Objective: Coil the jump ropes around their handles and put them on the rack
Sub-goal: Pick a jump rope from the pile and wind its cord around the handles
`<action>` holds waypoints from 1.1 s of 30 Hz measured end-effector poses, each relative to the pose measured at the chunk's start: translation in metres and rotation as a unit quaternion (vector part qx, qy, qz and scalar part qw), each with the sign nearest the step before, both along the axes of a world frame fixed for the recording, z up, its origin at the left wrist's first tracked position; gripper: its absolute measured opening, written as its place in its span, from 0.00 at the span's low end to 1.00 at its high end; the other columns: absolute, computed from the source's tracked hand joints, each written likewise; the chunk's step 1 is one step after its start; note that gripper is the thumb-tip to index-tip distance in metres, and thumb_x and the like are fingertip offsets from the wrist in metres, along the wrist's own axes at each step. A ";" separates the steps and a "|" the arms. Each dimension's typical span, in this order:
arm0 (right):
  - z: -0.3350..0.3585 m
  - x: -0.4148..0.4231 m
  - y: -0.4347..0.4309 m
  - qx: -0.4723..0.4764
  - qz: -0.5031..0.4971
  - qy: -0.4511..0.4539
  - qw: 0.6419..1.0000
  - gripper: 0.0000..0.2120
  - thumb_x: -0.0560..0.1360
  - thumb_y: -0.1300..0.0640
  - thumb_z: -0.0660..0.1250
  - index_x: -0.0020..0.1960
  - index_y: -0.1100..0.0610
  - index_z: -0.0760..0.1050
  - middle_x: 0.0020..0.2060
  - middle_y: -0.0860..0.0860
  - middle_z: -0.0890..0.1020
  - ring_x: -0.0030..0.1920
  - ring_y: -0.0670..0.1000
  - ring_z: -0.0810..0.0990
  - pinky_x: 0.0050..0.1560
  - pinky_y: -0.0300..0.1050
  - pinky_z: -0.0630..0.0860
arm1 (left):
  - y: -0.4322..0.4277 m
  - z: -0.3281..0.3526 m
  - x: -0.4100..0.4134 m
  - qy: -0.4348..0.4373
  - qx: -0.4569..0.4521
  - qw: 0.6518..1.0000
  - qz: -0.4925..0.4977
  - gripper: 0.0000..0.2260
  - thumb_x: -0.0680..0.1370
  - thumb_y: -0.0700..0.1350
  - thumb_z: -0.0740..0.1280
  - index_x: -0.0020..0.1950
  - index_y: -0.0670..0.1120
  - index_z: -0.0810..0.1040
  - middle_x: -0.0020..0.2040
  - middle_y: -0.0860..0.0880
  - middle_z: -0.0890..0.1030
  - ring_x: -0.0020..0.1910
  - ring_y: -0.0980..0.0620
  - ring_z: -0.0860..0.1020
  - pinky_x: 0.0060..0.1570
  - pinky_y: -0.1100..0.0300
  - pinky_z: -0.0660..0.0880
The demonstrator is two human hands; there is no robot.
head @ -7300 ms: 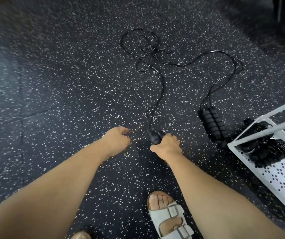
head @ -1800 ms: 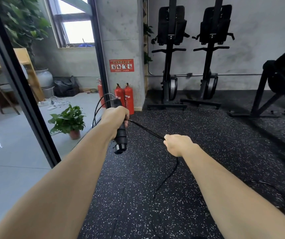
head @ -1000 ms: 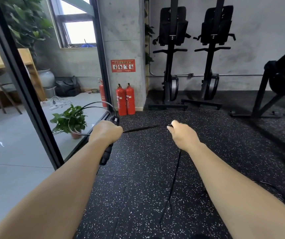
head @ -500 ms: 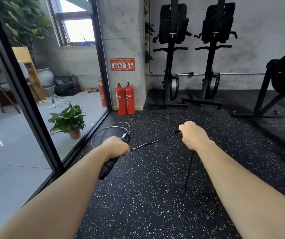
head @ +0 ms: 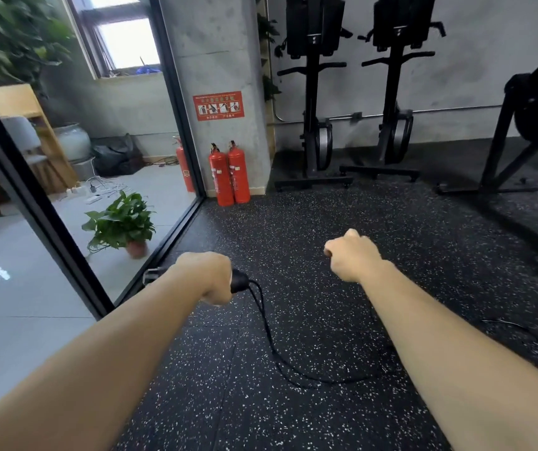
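Observation:
My left hand (head: 205, 276) grips the black handle (head: 239, 281) of a jump rope, with the handle end pointing right. The thin black rope (head: 269, 333) drops from that end, sags in a slack loop just above the floor and climbs behind my right forearm. My right hand (head: 352, 258) is curled into a fist at chest height, to the right of the handle and about a hand's width away. It appears to pinch the rope, though its fingers hide the grip. The rack is out of view.
Speckled black rubber floor (head: 293, 229) stretches ahead. A glass partition (head: 66, 242) runs along the left, with a potted plant (head: 121, 222) behind it. Two red fire extinguishers (head: 230, 174) stand by a concrete pillar. Black gym machines (head: 313, 125) line the back wall. More rope (head: 508, 323) trails on the right.
My left hand has dropped and turned, so the handle now points right. The rope between my hands, taut before, now hangs in a slack loop. The coils by the handle are no longer visible.

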State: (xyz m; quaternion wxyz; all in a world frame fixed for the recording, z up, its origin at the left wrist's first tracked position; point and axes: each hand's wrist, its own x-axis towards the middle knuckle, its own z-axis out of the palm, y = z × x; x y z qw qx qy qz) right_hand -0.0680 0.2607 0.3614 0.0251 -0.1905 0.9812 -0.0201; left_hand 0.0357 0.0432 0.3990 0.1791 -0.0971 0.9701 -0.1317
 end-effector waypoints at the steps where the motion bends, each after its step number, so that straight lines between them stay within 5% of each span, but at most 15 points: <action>1: -0.002 0.005 -0.007 -0.036 0.004 -0.009 0.999 0.14 0.80 0.60 0.54 0.59 0.53 0.75 0.60 0.59 0.73 0.55 0.59 0.73 0.56 0.51 0.71 | 0.004 0.001 0.003 0.011 -0.030 0.999 -0.026 0.14 0.74 0.43 0.65 0.60 0.46 0.71 0.48 0.50 0.78 0.48 0.49 0.79 0.47 0.55 0.78; 5: -0.003 0.035 -0.035 -0.204 0.039 -0.088 0.974 0.16 0.83 0.51 0.53 0.41 0.55 0.72 0.44 0.54 0.78 0.43 0.55 0.75 0.48 0.50 0.72 | 0.012 0.000 0.014 0.096 -0.101 0.984 -0.113 0.17 0.74 0.44 0.68 0.60 0.46 0.66 0.50 0.50 0.77 0.48 0.47 0.78 0.44 0.54 0.72; 8: 0.002 0.066 -0.054 -0.356 0.051 -0.139 0.923 0.21 0.83 0.48 0.53 0.46 0.62 0.76 0.43 0.57 0.81 0.46 0.59 0.78 0.49 0.52 0.73 | 0.014 -0.003 0.025 0.170 -0.104 0.966 -0.166 0.20 0.73 0.45 0.70 0.61 0.47 0.67 0.55 0.49 0.78 0.54 0.47 0.79 0.51 0.53 0.74; 10: 0.003 0.080 -0.060 -0.401 0.042 -0.158 0.901 0.24 0.83 0.46 0.53 0.41 0.61 0.76 0.40 0.56 0.81 0.44 0.59 0.78 0.48 0.51 0.72 | 0.016 -0.003 0.035 0.202 -0.071 0.961 -0.176 0.19 0.73 0.46 0.69 0.61 0.48 0.66 0.56 0.50 0.77 0.56 0.48 0.78 0.53 0.53 0.74; 14: 0.007 0.100 -0.059 -0.401 0.010 -0.109 0.910 0.26 0.82 0.43 0.53 0.29 0.55 0.67 0.28 0.50 0.73 0.36 0.55 0.73 0.39 0.47 0.65 | 0.020 -0.003 0.056 0.242 0.016 0.955 -0.169 0.19 0.73 0.46 0.68 0.61 0.49 0.66 0.56 0.50 0.77 0.55 0.48 0.77 0.51 0.53 0.73; 27: 0.050 0.128 -0.031 -0.370 0.015 0.143 0.918 0.28 0.78 0.48 0.62 0.24 0.57 0.59 0.21 0.51 0.65 0.26 0.52 0.65 0.28 0.46 0.59 | 0.063 0.006 0.107 0.357 0.223 0.903 -0.083 0.22 0.70 0.56 0.69 0.60 0.52 0.66 0.48 0.57 0.74 0.43 0.52 0.74 0.42 0.58 0.67; 33: 0.066 0.134 -0.024 -0.368 0.044 0.187 0.910 0.28 0.79 0.50 0.62 0.24 0.57 0.58 0.20 0.51 0.64 0.24 0.51 0.62 0.28 0.45 0.59 | 0.067 0.026 0.116 0.298 0.285 0.910 -0.035 0.18 0.70 0.57 0.69 0.56 0.56 0.67 0.43 0.55 0.77 0.40 0.53 0.77 0.38 0.57 0.70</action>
